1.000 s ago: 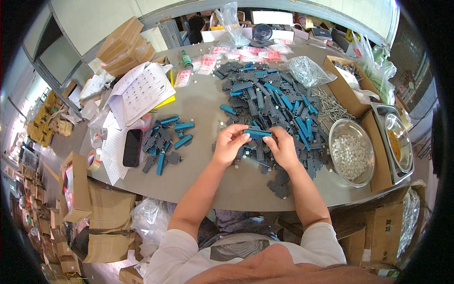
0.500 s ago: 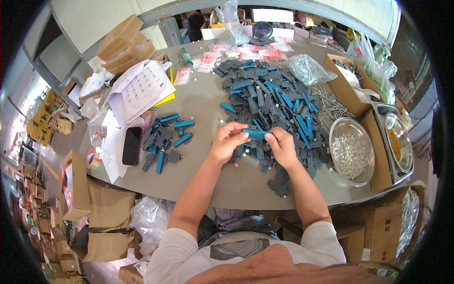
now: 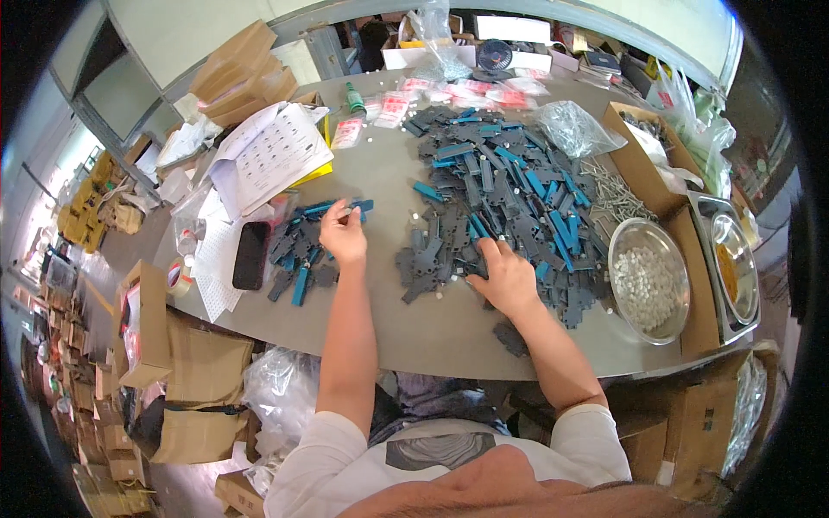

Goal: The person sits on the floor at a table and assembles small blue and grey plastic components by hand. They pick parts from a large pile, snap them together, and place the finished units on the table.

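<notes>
Over the small pile of blue-and-grey plastic parts (image 3: 300, 285) on the left, my left hand (image 3: 345, 237) has its fingertips pinched together. A blue part (image 3: 365, 205) juts out at those fingertips, partly hidden behind them. My right hand (image 3: 511, 281) rests at the near edge of the big heap of blue and dark grey plastic parts (image 3: 484, 173). Its thumb and index finger are spread apart, touching or just above grey pieces, and nothing shows between them. Several flat dark grey pieces (image 3: 423, 268) lie left of that hand.
Right of the heap are loose screws (image 3: 617, 194), a metal bowl of small white pieces (image 3: 648, 281) and an open cardboard box (image 3: 652, 155). A black phone (image 3: 251, 256) and printed sheets (image 3: 268, 160) lie left. Small plastic bags (image 3: 471, 91) and a green bottle (image 3: 355, 97) stand farther back.
Both hands held a blue part together in front of the heap. My left hand has moved left with a blue part to the small pile. My right hand let go and lowered to the heap.
</notes>
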`<state>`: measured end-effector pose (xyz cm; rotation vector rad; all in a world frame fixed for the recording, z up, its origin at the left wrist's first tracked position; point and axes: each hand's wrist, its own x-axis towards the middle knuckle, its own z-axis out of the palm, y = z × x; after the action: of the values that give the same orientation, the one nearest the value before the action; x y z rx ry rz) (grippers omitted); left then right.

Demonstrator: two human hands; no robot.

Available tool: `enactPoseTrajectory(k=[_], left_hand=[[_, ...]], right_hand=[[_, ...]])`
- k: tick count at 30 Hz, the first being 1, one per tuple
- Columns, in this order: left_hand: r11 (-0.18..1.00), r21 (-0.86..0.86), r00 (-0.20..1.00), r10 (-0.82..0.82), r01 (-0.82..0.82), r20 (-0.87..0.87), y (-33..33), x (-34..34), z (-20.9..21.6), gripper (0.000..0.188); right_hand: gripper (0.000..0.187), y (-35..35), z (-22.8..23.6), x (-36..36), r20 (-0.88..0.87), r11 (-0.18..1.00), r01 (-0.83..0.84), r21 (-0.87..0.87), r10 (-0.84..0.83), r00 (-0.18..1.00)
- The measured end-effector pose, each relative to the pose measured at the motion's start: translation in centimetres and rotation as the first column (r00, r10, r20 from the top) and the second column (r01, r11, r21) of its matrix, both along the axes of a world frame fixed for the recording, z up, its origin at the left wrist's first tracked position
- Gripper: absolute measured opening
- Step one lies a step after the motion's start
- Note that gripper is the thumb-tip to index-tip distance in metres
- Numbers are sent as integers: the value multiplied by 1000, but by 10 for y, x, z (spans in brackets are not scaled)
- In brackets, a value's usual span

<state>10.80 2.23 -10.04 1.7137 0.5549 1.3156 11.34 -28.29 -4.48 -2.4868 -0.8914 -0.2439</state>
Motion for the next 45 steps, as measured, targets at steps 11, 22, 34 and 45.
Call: enactPoseTrajectory(k=[11,22,34,45], left_hand=[[965,141,965,-237,221,109,-28,3,10,39],[981,161,993,-110,104,30,-17,4,1,33],[967,256,1000,-18,21,-15,-29,-2,20,43],[885,450,874,122,119,-471,-20,-9,19,37]], right_hand=[[40,-6,-8,6,5,979,36,201,-37,999],[21,-8,-3,8,57,931,44,362,-70,996],[16,-7,-4,9,51,908,53,416,-81,995],[18,-7,0,11,166,852,-7,524,-94,982]])
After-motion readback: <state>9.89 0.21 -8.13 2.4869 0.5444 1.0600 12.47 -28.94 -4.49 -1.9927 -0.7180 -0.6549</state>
